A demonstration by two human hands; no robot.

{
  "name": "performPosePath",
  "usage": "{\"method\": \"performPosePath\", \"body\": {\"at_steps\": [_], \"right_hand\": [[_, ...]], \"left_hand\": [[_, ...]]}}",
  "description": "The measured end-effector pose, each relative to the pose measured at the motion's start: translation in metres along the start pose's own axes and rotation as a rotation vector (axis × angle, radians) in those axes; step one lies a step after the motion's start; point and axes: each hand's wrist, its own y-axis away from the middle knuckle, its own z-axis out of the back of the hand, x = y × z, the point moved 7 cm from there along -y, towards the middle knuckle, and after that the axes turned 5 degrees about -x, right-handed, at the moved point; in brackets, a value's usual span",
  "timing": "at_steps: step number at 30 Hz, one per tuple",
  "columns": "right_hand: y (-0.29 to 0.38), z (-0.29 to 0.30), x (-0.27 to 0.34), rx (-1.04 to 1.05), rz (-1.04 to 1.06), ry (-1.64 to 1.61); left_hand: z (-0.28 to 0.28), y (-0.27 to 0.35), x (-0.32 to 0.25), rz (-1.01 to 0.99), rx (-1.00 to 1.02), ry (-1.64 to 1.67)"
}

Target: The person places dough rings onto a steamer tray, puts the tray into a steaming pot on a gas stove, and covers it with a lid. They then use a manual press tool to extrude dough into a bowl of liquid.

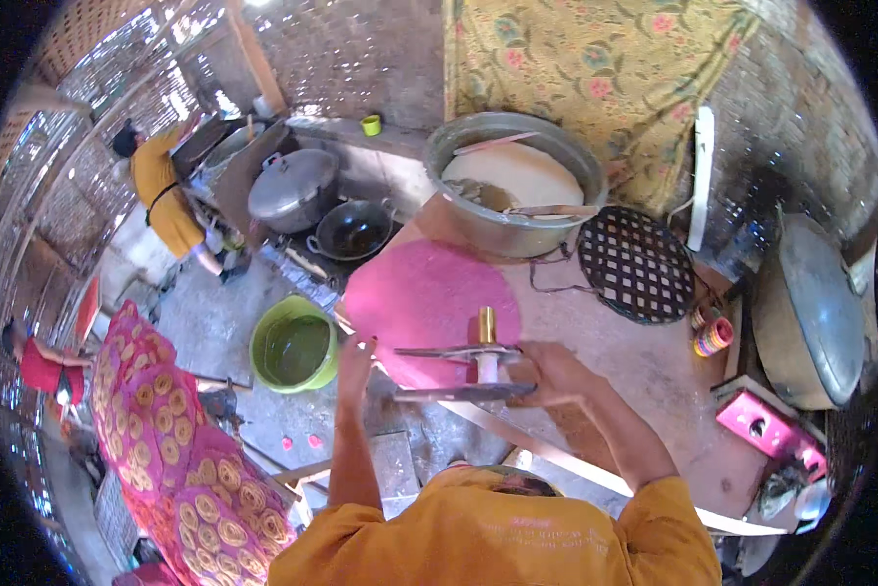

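Note:
In my right hand (pixel 556 373) is a hand press (pixel 487 370). It has two long dark handles, a brass-coloured cylinder (pixel 487 324) on the upper one and a white plunger between them. The right fingers wrap the handles at their right end. My left hand (pixel 355 370) is raised just left of the handles' free ends, apart from them; its finger pose is hard to make out. Beyond the press lies a round pink mat (pixel 439 293) on the table (pixel 629 381). A green bucket (pixel 294 344) with liquid stands left of my left hand.
At the back stands a large metal basin (pixel 516 234) of pale dough with sticks. Right of it lies a black lattice disc (pixel 635 265). A lidded pot (pixel 294 190) and a wok (pixel 352 231) stand left. Coils cover a pink cloth (pixel 153 381). Two people are at left.

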Motion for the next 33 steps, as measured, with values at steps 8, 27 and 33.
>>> {"method": "performPosePath", "body": {"at_steps": [8, 27, 33], "right_hand": [[0.247, 0.041, -0.009, -0.83, -0.323, -0.778], [0.478, 0.044, 0.051, -1.814, -0.188, -0.817], [0.471, 0.054, -0.011, -1.795, -0.209, -0.934]], "left_hand": [[-0.065, 0.084, -0.229, -0.318, 0.722, 0.359], [-0.309, 0.175, -0.229, 0.103, 0.981, 0.835], [-0.353, 0.117, -0.108, 0.117, 0.945, 0.537]]}}
